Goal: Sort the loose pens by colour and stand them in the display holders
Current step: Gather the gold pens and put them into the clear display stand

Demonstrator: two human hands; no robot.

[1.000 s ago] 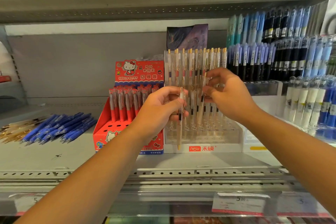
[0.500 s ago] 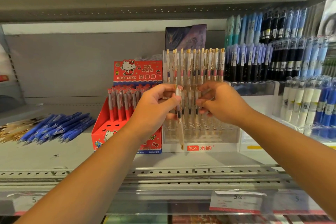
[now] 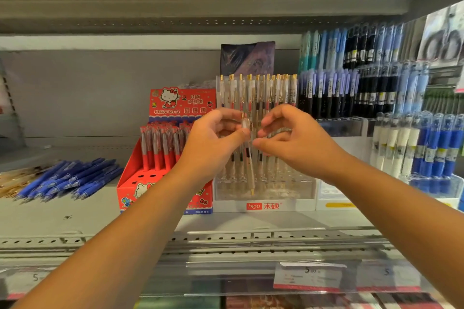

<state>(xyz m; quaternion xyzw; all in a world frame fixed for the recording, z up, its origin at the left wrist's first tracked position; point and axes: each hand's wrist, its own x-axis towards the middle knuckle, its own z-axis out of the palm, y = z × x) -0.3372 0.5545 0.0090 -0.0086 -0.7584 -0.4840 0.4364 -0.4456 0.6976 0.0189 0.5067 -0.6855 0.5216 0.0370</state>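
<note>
My left hand (image 3: 213, 143) pinches the top of a clear pen (image 3: 249, 170) with a gold tip. The pen hangs point down in front of the clear display holder (image 3: 263, 206), which has a white base and stands several matching clear pens. My right hand (image 3: 296, 143) is right beside the pen with its fingers curled. Its thumb tip is at the barrel; whether it grips the pen I cannot tell. Loose blue pens (image 3: 72, 178) lie in a heap on the shelf at the left, next to loose clear-and-gold pens (image 3: 15, 180).
A red Hello Kitty box (image 3: 160, 188) of red pens stands left of the clear holder. Racks of dark and blue pens (image 3: 326, 93) fill the right, with blue-grip pens (image 3: 437, 148) in front. The shelf above hangs low. A price tag (image 3: 308, 276) sits on the front rail.
My right hand came away from the pens standing in the holder and moved left to the held pen. My left hand rose slightly with the pen.
</note>
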